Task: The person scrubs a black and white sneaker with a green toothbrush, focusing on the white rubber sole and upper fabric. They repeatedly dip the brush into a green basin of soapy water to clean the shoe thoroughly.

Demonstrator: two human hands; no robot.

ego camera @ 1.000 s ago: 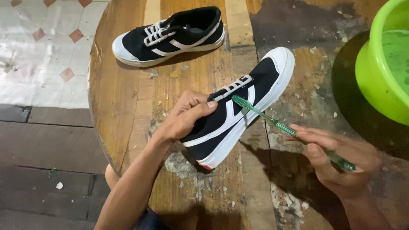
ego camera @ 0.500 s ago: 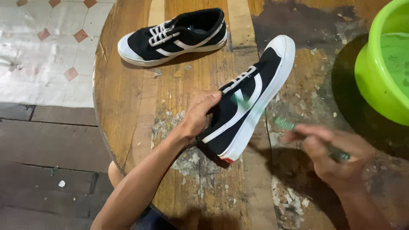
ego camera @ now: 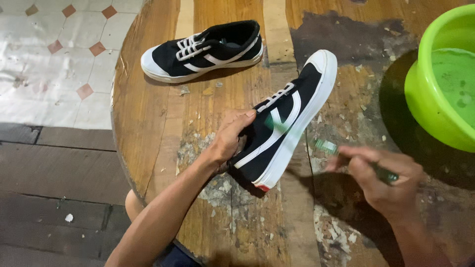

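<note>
Shoe in hand: we hold the black canvas shoe (ego camera: 284, 126) tipped on its side on the table (ego camera: 158, 123), white toe cap pointing away, heel nearest us.
Handling: we judge it light, the canvas upper soft, the rubber sole stiff; best gripped at the collar near the heel.
Left hand: our left hand (ego camera: 231, 136) is closed on the shoe, fingers (ego camera: 242, 120) curled over the opening beside the laces.
Right hand: our right hand (ego camera: 383, 180) pinches a green toothbrush (ego camera: 326, 146), blurred, its head just beside the white sole edge.
Nearby: second shoe (ego camera: 203, 49) lies well apart; green basin (ego camera: 435, 94) of water sits at right.
</note>
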